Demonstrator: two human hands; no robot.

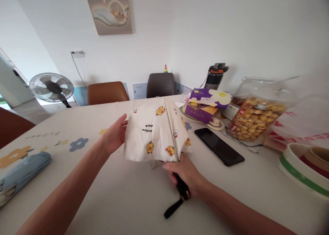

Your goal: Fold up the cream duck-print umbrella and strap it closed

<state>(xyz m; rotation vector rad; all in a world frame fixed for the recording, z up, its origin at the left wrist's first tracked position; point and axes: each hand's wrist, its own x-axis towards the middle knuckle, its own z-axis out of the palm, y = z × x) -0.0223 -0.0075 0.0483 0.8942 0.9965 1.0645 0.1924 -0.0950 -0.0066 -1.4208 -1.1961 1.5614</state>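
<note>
A cream folding umbrella (156, 132) printed with yellow ducks is held above the table (128, 197), its canopy loose and partly spread. My right hand (186, 175) is closed round its black handle (183, 190), from which a black strap hangs. My left hand (115, 134) grips the left edge of the canopy fabric, thumb on top.
A black phone (219, 146) lies just right of the umbrella. Beyond it are purple boxes (205, 104), a clear jar of snacks (257, 116), a dark bottle (215, 76) and stacked bowls (305, 166). A blue folded umbrella (23, 173) lies far left. Chairs and a fan (51, 87) stand behind.
</note>
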